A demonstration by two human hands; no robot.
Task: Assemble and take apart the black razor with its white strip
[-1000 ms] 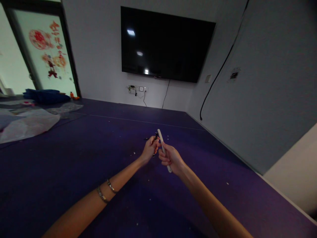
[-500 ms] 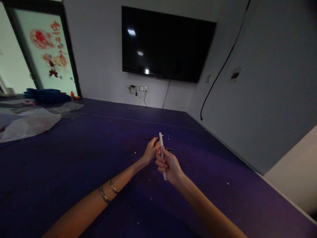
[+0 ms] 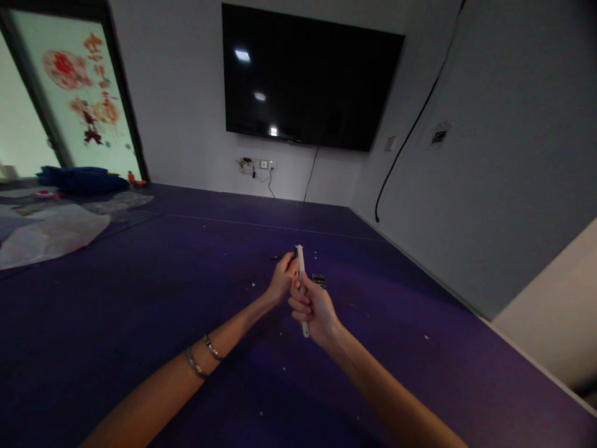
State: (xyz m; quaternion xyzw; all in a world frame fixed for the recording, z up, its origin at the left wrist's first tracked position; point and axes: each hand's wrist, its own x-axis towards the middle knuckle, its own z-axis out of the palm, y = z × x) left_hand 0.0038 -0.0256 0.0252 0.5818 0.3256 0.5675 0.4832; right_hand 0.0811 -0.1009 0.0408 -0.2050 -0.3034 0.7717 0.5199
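Observation:
My right hand is closed around a slim white handle with a small hole at its lower end. The handle stands nearly upright, its top rising above my fingers. Just to the left, my left hand pinches a small dark piece against or right beside the top of the handle; its kind is too small to make out. Past my right hand, a small black item with lighter marks lies on the purple surface. Another small dark piece lies to the left of my left fingertips.
Small white scraps are scattered over the surface. Clear plastic sheets and a blue cloth bundle lie at the left. A television hangs on the far wall, and a black cable hangs down the right wall.
The white handle has become a little more upright, and its top is nearer the dark piece in my left hand. The camera view has shifted slightly.

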